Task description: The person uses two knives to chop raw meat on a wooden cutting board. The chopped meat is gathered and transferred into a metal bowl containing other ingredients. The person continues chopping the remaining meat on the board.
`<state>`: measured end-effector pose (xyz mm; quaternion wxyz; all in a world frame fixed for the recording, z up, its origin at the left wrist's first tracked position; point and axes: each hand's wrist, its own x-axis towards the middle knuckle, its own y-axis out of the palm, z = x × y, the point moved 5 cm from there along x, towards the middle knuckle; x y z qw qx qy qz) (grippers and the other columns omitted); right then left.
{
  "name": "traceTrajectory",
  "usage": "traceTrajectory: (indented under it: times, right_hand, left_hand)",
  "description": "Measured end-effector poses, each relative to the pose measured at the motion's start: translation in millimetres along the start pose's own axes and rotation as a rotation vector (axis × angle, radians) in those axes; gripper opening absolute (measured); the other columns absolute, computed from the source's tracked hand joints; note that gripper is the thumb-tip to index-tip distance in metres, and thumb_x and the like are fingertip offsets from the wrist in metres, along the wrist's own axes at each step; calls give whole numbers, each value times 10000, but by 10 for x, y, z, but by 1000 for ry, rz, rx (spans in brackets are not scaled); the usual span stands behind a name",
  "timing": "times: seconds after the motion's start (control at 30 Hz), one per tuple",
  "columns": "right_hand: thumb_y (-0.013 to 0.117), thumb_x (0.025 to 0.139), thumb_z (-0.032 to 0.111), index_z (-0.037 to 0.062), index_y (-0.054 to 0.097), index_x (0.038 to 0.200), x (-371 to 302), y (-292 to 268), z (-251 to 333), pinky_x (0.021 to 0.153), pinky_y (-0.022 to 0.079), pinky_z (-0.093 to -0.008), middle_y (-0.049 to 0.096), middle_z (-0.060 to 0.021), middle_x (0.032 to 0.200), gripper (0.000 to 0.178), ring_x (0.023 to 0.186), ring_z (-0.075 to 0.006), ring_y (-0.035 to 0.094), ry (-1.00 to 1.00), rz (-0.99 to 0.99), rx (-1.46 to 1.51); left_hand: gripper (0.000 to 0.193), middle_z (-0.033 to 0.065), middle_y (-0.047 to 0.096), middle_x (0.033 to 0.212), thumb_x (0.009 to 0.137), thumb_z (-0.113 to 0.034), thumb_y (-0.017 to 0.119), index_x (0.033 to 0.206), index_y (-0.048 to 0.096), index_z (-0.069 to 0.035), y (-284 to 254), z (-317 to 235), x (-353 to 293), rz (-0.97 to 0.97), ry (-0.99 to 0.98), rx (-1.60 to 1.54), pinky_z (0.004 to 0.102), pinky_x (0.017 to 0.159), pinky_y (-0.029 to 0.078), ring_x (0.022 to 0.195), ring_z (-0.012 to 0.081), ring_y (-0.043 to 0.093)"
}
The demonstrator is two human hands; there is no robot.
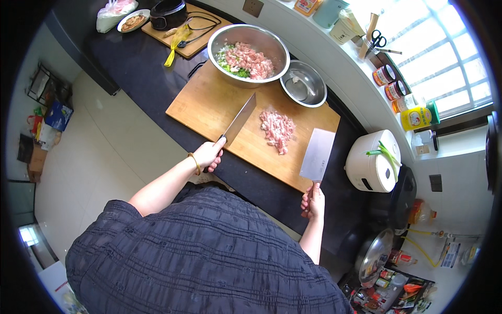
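Note:
A pile of chopped raw meat (277, 130) lies on a wooden cutting board (209, 107) on the dark counter. My left hand (208, 154) grips the handle of a cleaver (239, 120) whose blade points up over the board, left of the meat. My right hand (313, 202) holds a second, broad cleaver (317, 155) with its flat blade over the board's right edge, just right of the meat. Neither blade touches the meat.
A large steel bowl (272, 43) of minced meat and greens rests on the board's far end; a smaller steel bowl (303, 83) sits beside it. A white rice cooker (372, 162) with green onions stands right. Jars line the windowsill (392, 89). A second board (201, 44) holds a dark pot.

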<state>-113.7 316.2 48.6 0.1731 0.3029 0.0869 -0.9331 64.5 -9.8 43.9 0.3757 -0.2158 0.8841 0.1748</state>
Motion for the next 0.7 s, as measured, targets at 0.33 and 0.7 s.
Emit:
traceTrajectory:
  times: [0.33, 0.7]
  right_hand:
    - [498, 845, 380, 0, 477, 758, 438, 855, 217, 497, 455, -417, 559, -198, 589, 391, 534, -335, 578, -538, -70, -769]
    - [530, 819, 365, 39, 502, 1039, -182, 729, 307, 617, 471, -446, 610, -205, 748, 395, 695, -379, 590, -627, -97, -1087]
  left_hand:
    - [464, -12, 369, 490, 855, -531, 378, 680, 394, -102, 4, 3, -39, 18, 2, 27, 228, 335, 282, 358, 75, 305]
    - [489, -1, 386, 508, 844, -560, 369, 683, 391, -98, -36, 58, -40, 11, 9, 41, 236, 342, 312, 369, 86, 334]
